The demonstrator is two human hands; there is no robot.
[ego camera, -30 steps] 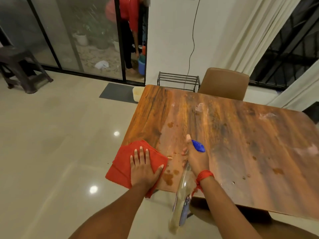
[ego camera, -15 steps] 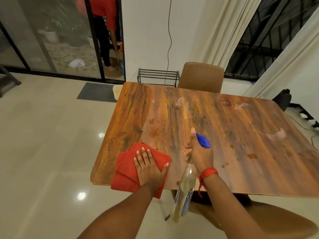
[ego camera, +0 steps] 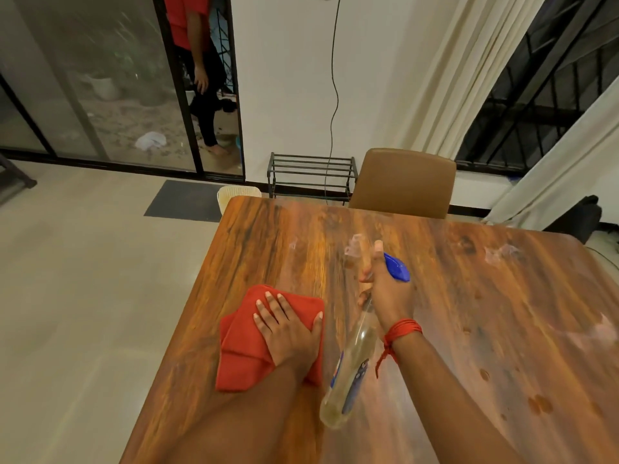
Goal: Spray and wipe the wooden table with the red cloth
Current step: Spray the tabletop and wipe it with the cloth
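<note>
The wooden table fills the lower right, with whitish smears and dark spots on its surface. A folded red cloth lies near the table's left edge, and my left hand presses flat on it, fingers spread. My right hand holds a clear spray bottle with a blue nozzle, index finger raised along the top, nozzle pointing toward the far side of the table. A red thread is tied round my right wrist.
A brown chair stands at the table's far side, a black metal rack beside it against the wall. A white basket sits by the far left corner. A person stands in the glass doorway. Curtains hang right.
My left hand and the red cloth have slid from the table's near edge further onto the surface. My right hand with the bottle has moved forward over the table.
</note>
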